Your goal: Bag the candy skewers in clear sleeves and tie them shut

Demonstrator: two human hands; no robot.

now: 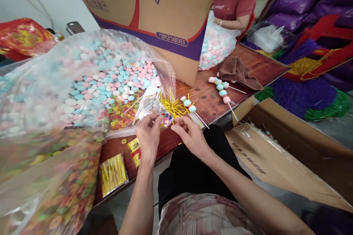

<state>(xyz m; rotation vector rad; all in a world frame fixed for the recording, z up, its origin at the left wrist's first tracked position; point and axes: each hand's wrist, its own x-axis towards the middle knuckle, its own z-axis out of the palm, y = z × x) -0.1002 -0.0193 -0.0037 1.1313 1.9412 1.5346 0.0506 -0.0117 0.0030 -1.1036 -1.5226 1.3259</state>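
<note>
My left hand (149, 134) is closed in a pinch on a small clear plastic wrapper (166, 119) with blue and red print. Close to the wrapper's right edge, my right hand (191, 134) has thumb and finger pinched together; a bit of yellow shows at the fingertips, too small to name surely. Just beyond the hands lie loose gold twist ties (174, 106) and white sticks (142, 104). A skewer of pastel candies (188, 103) rests on the table right of the ties. Farther right, more candy skewers (221, 87) lie together.
A large clear bag of pastel candies (110, 80) and a bag of ring candies (79, 183) cover the left. Packets of ties (113, 174) lie near the edge. A tall carton (176, 18) stands behind; an open carton (261, 154) sits right. Another person (238, 3) sits opposite.
</note>
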